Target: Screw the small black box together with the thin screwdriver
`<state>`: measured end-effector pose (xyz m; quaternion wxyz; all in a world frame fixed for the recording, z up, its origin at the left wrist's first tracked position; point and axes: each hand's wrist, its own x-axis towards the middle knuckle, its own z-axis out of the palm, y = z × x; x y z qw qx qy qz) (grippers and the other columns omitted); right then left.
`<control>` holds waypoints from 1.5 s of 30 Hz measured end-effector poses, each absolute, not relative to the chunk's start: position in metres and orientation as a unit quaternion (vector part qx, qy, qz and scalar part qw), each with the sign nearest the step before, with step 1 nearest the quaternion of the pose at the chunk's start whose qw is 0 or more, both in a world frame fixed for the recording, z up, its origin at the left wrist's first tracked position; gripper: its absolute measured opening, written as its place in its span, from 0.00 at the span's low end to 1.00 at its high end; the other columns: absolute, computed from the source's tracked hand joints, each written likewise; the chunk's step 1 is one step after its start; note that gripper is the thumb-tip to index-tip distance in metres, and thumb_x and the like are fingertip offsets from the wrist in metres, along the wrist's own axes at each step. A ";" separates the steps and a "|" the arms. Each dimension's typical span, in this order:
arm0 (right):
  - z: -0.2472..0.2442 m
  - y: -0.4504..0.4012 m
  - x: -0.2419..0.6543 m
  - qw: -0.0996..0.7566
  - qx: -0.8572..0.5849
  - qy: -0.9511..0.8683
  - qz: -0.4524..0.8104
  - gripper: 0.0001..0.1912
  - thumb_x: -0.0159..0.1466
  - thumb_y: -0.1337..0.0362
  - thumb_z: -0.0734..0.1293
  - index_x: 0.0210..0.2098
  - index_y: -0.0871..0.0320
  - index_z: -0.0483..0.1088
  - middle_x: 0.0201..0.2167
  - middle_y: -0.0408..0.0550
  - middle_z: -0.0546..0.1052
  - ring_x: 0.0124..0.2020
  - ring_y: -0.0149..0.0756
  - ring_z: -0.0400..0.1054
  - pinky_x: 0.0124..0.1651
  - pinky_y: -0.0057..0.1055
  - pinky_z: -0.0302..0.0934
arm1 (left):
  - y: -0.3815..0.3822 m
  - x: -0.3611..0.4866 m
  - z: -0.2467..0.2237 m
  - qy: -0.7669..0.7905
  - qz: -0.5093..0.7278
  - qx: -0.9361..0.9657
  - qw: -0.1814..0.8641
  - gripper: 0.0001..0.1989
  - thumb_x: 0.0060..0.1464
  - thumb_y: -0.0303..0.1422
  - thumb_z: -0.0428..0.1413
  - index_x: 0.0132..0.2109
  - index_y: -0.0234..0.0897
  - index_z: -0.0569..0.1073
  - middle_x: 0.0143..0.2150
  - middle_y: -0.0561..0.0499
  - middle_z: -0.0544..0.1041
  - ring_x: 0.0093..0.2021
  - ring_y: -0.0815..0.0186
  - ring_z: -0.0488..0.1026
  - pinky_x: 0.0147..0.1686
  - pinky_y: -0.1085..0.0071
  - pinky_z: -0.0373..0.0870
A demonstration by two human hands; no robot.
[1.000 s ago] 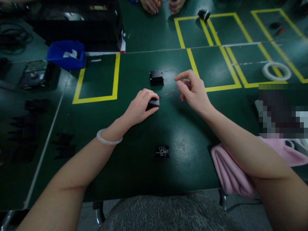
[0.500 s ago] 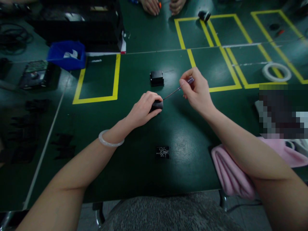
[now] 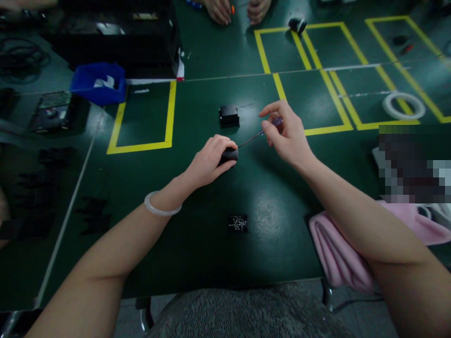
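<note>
Change vs half a second ago: the right hand (image 3: pixel 283 130) has lifted its index finger off the screwdriver (image 3: pixel 251 139); the finger now points out past the handle. Thumb is against the near side of the handle, remaining fingers partly hidden behind it. Loose pinch by the look of it; can't tell how hard it presses.

Left hand (image 3: pixel 212 158) and the black block (image 3: pixel 230 155) sit about where they were. Grip there is firm-looking: fingers over the far side, thumb along the near side, block pinched between, down on the green table (image 3: pixel 197 253).

Shaft slants down to the block's right end. Exact tip contact too small to confirm. Reads as the driver being re-gripped mid-turn, with the block as the steady side; judgement only.

Around: a second black block (image 3: pixel 229 115) stands just beyond the left hand, apart from the shaft. Loose screws (image 3: pixel 238 222) lie in a small dark tray (image 3: pixel 230 229) nearer the body. Pink cloth (image 3: pixel 338 249) under the right forearm. Blue bin (image 3: pixel 82 84) far left, white ring (image 3: pixel 388 108) far right, a co-worker's hands (image 3: pixel 219 10) at the top edge.

In the way: left fingers hide most of the held block. The second block is the closest obstacle.
</note>
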<state>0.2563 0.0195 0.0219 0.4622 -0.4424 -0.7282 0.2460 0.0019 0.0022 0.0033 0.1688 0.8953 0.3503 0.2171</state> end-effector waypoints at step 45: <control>0.017 0.024 0.255 0.489 -0.469 -0.682 0.275 0.10 0.69 0.53 0.68 0.46 0.51 0.72 0.26 0.40 0.71 0.22 0.30 0.64 0.28 0.34 0.61 | 0.003 0.001 0.002 0.344 0.226 0.895 0.174 0.13 0.67 0.31 0.56 0.57 0.37 0.67 0.56 0.41 0.73 0.57 0.53 0.70 0.56 0.53 0.71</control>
